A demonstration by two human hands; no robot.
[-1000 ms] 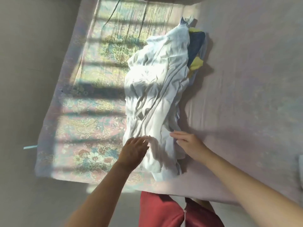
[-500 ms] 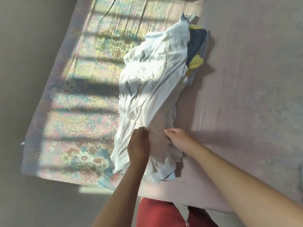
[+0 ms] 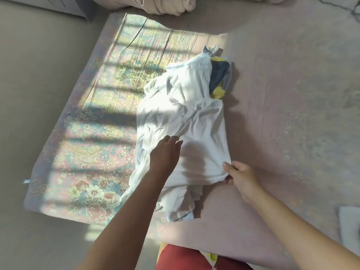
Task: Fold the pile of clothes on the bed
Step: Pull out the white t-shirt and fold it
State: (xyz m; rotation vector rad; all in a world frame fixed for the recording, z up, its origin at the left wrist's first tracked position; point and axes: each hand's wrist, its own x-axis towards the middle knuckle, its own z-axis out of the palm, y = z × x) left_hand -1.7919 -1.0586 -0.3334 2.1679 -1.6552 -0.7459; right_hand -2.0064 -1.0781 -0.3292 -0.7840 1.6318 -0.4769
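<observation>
A white garment (image 3: 187,121) tops the clothes pile mid-bed (image 3: 292,114). The left hand (image 3: 165,152) lies open and flat, probably smoothing it; the right hand (image 3: 241,176) pinches its near corner, likely holding it taut.

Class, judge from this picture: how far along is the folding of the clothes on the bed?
Done: nothing looks folded yet. In hand: the left hand lies flat on the white garment while the right hand pinches its edge. Left: that garment, plus the blue and yellow clothes beneath.
</observation>
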